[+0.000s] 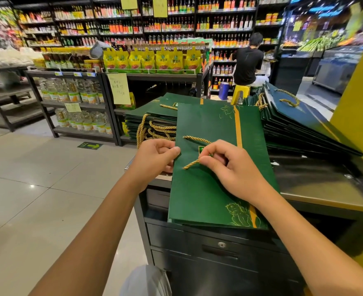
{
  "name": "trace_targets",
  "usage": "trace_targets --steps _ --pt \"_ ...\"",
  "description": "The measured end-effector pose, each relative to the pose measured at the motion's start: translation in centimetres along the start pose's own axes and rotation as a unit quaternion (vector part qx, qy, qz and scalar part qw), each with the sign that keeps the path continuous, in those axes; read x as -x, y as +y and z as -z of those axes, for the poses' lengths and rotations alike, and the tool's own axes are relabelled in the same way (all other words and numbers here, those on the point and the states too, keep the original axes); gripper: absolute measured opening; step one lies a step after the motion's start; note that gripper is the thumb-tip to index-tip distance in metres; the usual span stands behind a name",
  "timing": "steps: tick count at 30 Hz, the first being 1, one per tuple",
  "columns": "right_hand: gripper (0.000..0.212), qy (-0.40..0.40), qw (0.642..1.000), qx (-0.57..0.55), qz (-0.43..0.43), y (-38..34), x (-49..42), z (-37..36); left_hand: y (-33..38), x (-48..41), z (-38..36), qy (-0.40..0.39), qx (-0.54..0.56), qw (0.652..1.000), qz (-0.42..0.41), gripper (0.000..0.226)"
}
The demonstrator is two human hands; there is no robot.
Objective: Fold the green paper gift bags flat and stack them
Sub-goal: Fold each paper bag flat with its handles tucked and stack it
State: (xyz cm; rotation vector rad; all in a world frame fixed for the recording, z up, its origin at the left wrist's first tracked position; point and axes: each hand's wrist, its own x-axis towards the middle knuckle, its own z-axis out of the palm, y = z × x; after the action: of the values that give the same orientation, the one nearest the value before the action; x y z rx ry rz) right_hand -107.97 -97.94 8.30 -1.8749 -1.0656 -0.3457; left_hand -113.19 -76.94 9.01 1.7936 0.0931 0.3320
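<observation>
Forearms are stretching in from the bottom of the view, both hands working on one green bag [208,195]. It is lying flat on the counter [317,182], its near end hanging out over the counter's front edge above the drawers [219,246].

Left hand [157,157] is gripping the bag's left edge, thumb on top, fingers curling under. Right hand [231,169] is pinching the gold cord handle [192,164] between thumb and forefinger, other fingers curling loosely. The cord is looping across the bag's upper face.

Bag is looking flattened already (side folds not visible, so can't confirm the creases).

Behind it, a left stack [152,116] of folded bags is sitting toward the counter's far left corner, cords dangling off its near side. A right stack [300,129] is leaning, fanned out, along the far right side.

Judgement: step in hand is probably laying the handle flat before moving the bag onto a stack.

Handling: likely light, stiff card paper with a smooth face, so probably sliding easily on the counter top and on other bags, and creasing if bent across the face. Best hold is looking like the long edges or the top rim, pinching both layers together. The cord alone is looking too limp and could be letting the bag swing open.
</observation>
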Motion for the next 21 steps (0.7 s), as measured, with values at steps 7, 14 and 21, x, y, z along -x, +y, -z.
trace_targets --steps 7,14,21 --pt "0.011 0.035 0.99 0.138 0.008 0.1 1.4 1.8 -0.3 -0.1 -0.3 0.021 -0.012 1.0 -0.003 0.01" --pt "0.023 0.146 0.943 0.245 -0.17 2.2 5.0 5.8 -1.2 0.0 -1.2 0.095 -0.069 0.992 -0.049 0.01" --pt "0.034 0.125 0.952 0.188 -0.209 0.4 5.4 5.6 -1.4 1.8 -2.0 0.144 -0.057 0.978 -0.137 0.018"
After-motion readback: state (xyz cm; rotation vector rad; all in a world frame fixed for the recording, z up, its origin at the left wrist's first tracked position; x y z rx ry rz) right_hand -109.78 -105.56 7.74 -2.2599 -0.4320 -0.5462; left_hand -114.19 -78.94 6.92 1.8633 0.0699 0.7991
